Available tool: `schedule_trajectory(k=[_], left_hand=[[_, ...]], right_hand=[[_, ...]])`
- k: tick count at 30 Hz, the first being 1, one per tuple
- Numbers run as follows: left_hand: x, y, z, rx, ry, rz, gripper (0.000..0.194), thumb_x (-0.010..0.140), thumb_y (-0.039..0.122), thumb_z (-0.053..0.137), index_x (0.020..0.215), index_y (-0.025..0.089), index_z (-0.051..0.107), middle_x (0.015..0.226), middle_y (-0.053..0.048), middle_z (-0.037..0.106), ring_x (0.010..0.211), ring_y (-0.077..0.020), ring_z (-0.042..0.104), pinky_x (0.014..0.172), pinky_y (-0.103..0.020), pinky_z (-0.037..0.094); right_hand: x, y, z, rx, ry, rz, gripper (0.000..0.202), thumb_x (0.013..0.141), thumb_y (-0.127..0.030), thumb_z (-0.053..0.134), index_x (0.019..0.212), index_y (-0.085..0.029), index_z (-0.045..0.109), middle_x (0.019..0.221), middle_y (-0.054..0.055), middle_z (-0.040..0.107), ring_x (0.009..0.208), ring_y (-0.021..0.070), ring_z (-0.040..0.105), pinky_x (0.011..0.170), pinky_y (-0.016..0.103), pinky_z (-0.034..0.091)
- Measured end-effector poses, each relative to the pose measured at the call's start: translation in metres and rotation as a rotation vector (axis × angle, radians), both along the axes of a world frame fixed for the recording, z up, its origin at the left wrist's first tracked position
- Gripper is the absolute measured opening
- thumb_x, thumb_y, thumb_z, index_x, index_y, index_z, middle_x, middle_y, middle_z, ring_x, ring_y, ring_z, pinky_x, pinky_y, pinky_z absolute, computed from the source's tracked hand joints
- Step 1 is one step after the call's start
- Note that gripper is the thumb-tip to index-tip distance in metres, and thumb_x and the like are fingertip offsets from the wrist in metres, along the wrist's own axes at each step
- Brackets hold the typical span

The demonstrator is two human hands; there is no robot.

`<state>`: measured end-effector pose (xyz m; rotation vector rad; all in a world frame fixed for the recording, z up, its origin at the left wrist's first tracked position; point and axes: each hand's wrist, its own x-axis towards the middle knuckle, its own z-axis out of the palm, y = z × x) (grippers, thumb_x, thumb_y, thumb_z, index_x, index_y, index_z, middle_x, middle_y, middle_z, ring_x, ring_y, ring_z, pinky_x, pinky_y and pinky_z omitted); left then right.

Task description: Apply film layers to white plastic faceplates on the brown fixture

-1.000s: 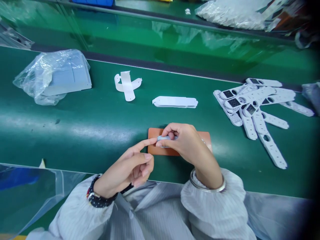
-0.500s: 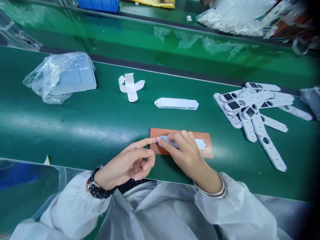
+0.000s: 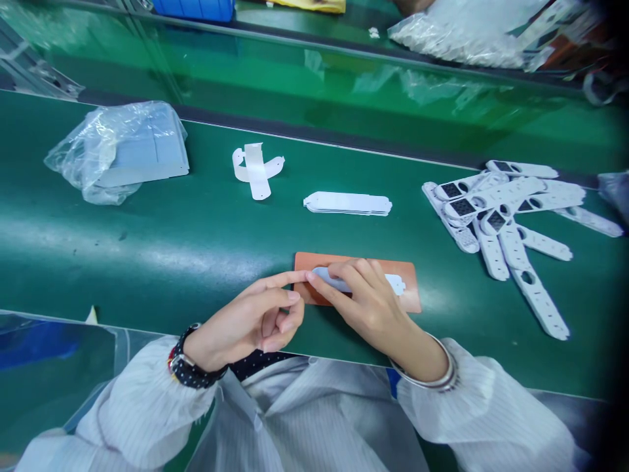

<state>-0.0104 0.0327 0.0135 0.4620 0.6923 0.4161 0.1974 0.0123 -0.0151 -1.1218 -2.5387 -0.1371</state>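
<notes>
Orange-brown flat rectangular plate (image 3: 410, 295) lies on green glossy surface (image 3: 196, 249), backing thin white elongated plastic strip (image 3: 396, 284). I see right hand (image 3: 366, 305) fingers pressed flat on strip, pinning it. Left hand (image 3: 250, 321) forefinger touches strip tip, other fingers curled. Stack of matching white strips (image 3: 348, 203) beyond, apart.

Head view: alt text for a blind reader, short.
A person's right hand presses a long white strip flat onto an orange-brown pad on a green belt, while the left hand points its forefinger at the strip's near end. Beyond lie a stack of white strips, a pile of white perforated parts and a plastic bag.
</notes>
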Motion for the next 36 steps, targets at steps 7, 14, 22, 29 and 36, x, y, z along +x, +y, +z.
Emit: schedule_trajectory(k=[7, 14, 22, 29, 36], left_hand=[[-0.004, 0.004, 0.005, 0.028, 0.081, -0.006, 0.046, 0.089, 0.017, 0.043, 0.134, 0.013, 0.035, 0.056, 0.007, 0.045, 0.035, -0.0036, 0.033, 0.038, -0.018, 0.023], [-0.024, 0.02, 0.019, 0.444, 0.413, -0.289, 0.055, 0.091, 0.026, 0.046, 0.141, 0.026, 0.023, 0.061, 0.008, 0.05, 0.042, -0.005, 0.04, 0.042, -0.015, 0.034], [-0.009, 0.059, -0.005, 0.706, 0.487, -0.42, 0.05, 0.085, 0.023, 0.047, 0.134, 0.02, 0.035, 0.064, 0.005, 0.059, 0.045, -0.0101, 0.056, 0.039, -0.017, 0.042], [0.012, 0.081, -0.004, 0.743, 0.459, -0.643, 0.059, 0.077, 0.014, 0.051, 0.134, 0.017, 0.036, 0.05, 0.006, 0.058, 0.041, -0.0143, 0.059, 0.035, -0.017, 0.044], [0.016, 0.08, -0.009, 0.811, 0.473, -0.611, 0.057, 0.074, 0.015, 0.058, 0.128, 0.018, 0.042, 0.044, 0.008, 0.055, 0.036, -0.0145, 0.055, 0.032, -0.018, 0.044]], right_hand=[[0.005, 0.018, 0.009, 0.143, -0.092, 0.2, 0.02, 0.091, -0.006, 0.045, 0.107, -0.012, 0.056, 0.087, 0.008, 0.064, 0.078, 0.0188, 0.048, 0.063, 0.032, 0.034], [0.009, 0.04, 0.02, 0.094, -0.236, 0.383, 0.025, 0.093, -0.008, 0.041, 0.115, -0.009, 0.053, 0.088, 0.009, 0.064, 0.074, 0.0188, 0.048, 0.061, 0.033, 0.034], [0.01, 0.042, 0.015, 0.083, -0.156, 0.471, 0.021, 0.092, -0.006, 0.042, 0.109, -0.003, 0.055, 0.088, 0.011, 0.065, 0.077, 0.0204, 0.049, 0.061, 0.033, 0.036], [0.005, 0.044, 0.012, -0.057, -0.016, 0.424, 0.015, 0.091, -0.007, 0.045, 0.099, -0.008, 0.058, 0.089, 0.012, 0.062, 0.078, 0.0191, 0.048, 0.064, 0.032, 0.039], [0.003, 0.049, 0.002, -0.177, 0.147, 0.4, 0.009, 0.089, -0.009, 0.052, 0.094, -0.014, 0.057, 0.086, 0.007, 0.058, 0.079, 0.016, 0.046, 0.066, 0.03, 0.04]])
